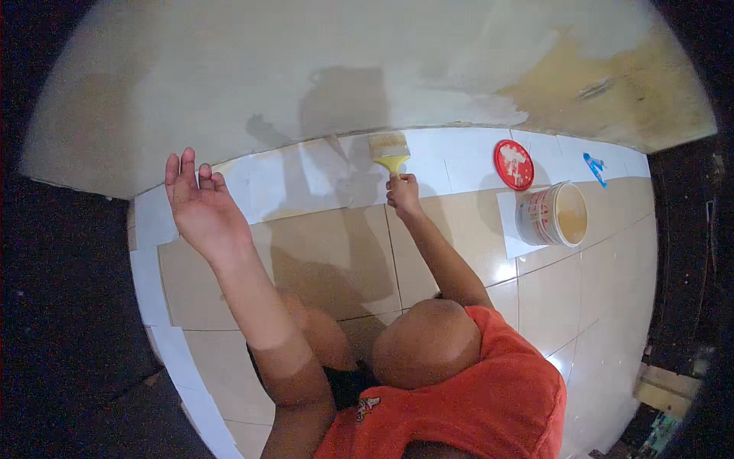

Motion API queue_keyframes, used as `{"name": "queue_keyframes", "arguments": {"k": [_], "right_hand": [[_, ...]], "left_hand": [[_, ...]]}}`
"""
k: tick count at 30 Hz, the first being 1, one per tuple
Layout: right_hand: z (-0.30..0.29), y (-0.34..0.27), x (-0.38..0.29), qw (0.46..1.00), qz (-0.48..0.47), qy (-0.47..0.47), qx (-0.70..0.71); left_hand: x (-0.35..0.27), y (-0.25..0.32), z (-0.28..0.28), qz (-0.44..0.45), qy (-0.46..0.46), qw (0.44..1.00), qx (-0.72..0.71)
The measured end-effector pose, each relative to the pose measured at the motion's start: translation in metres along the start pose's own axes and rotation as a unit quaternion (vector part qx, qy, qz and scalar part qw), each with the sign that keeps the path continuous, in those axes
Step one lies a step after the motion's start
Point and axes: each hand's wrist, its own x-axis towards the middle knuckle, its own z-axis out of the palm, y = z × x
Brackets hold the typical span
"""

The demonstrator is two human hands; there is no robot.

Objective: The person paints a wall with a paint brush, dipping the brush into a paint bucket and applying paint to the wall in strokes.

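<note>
A flat paintbrush (391, 150) with a yellow handle is gripped in my right hand (404, 195). Its wide bristles point at the foot of a wall (218, 74), over white paper sheets (427, 152) along the floor edge; whether they touch the wall I cannot tell. My left hand (209, 212) is raised on the left with the palm showing, fingers apart and nothing in it. On the right, a plastic bucket (536, 215) with pale tan paint inside stands beside a red lid (514, 165) smeared with a whitish coating.
A blue tool or scrap (595, 169) lies on the paper at far right. Beige tiles (459, 252) cover the floor, and more paper (152, 287) runs down the left edge. The wall has a yellowish bare-looking patch (585, 86) at upper right. My bent knees (427, 338) are close below my arms.
</note>
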Motion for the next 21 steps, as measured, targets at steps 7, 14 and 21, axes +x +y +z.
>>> {"name": "queue_keyframes", "arguments": {"k": [7, 14, 21], "right_hand": [[0.014, -0.014, 0.034, 0.999, -0.008, 0.033, -0.018], [0.01, -0.002, 0.01, 0.997, -0.067, -0.007, 0.027], [0.003, -0.002, 0.029, 1.0, -0.009, 0.018, 0.023]], "left_hand": [[-0.003, -0.008, 0.001, -0.009, -0.022, 1.0, -0.001], [0.002, -0.002, -0.007, -0.004, -0.02, 1.0, 0.005], [0.001, -0.006, 0.001, -0.009, -0.031, 0.999, -0.013]]}}
